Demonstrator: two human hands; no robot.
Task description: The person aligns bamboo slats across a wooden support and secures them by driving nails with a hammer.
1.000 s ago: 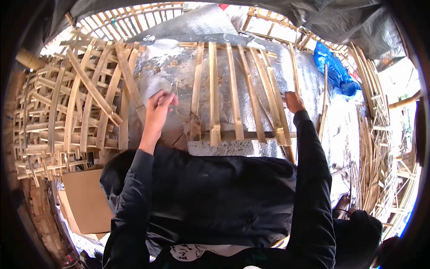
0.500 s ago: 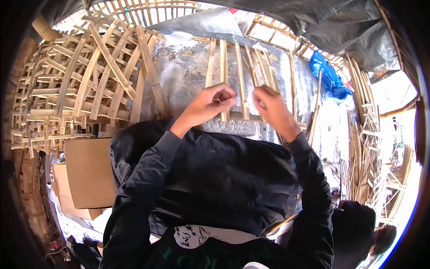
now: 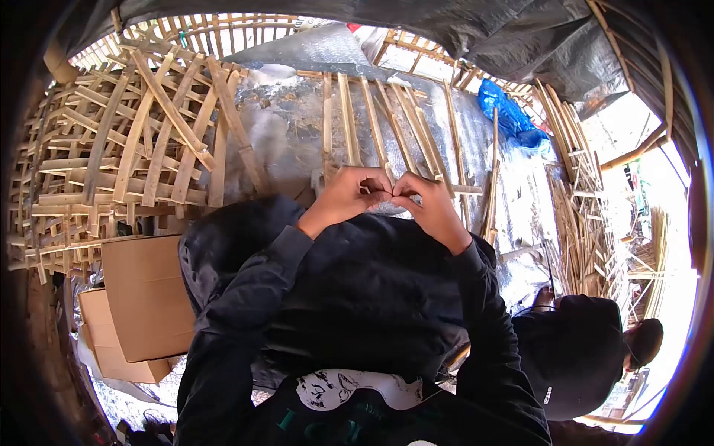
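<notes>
My left hand (image 3: pixel 351 197) and my right hand (image 3: pixel 428 204) meet fingertip to fingertip above my dark-covered lap. Each is closed in a pinch, and whatever lies between the fingertips is too small to make out. Just beyond them, several narrow bamboo strips (image 3: pixel 347 123) lie side by side, pointing away from me on a silvery sheet (image 3: pixel 286 130). Their near ends are partly hidden behind my hands.
At the left is a big pile of crossed bamboo slats (image 3: pixel 111 160), with cardboard boxes (image 3: pixel 149 297) below it. Blue plastic (image 3: pixel 502 111) lies at the back right. Long bamboo strips (image 3: pixel 576 230) and another person in dark clothes (image 3: pixel 569 353) are at the right.
Both hands, apart on either side of the bamboo strips a second ago, have come together in front of me. Their fingertips now meet in a pinch. The view has shifted slightly.
</notes>
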